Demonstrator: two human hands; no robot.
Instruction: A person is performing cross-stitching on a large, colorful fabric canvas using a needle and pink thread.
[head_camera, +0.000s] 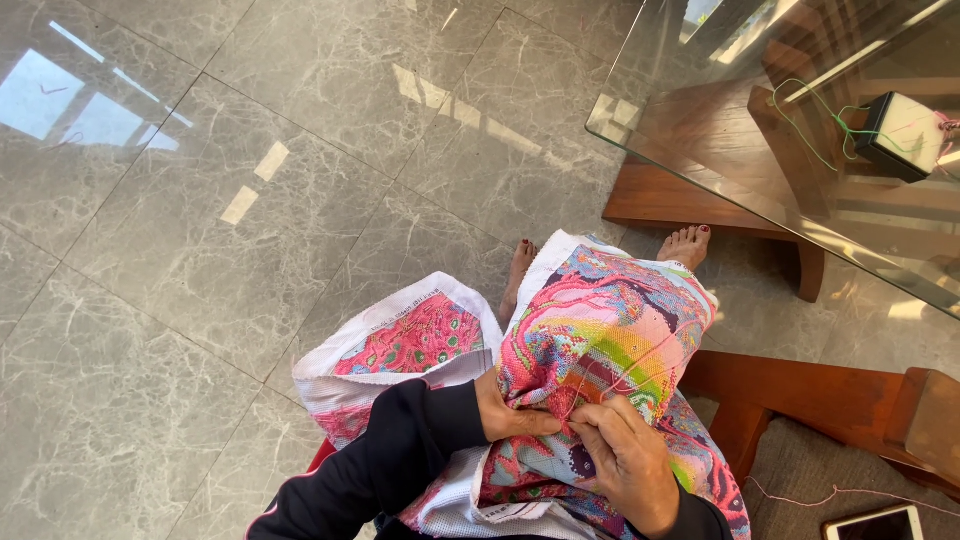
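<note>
Canvas is lying draped over the lap. Left hand is pressing it flat, fingers together; right hand is pinching thread at the stitch, keeping it taut.

Under you runs a floor of large grey marbled tiles, polished enough to mirror bright window patches in the upper left of the frame. Your two bare feet rest on it just above the middle, partly covered by cloth. In the upper right, a glass-topped table stands on that floor with a wooden base showing through the pane. On the glass, near the right edge, sits a small black and white box with green thread trailing from it. At lower right, a wooden seat frame carries a phone and a pink thread.
</note>
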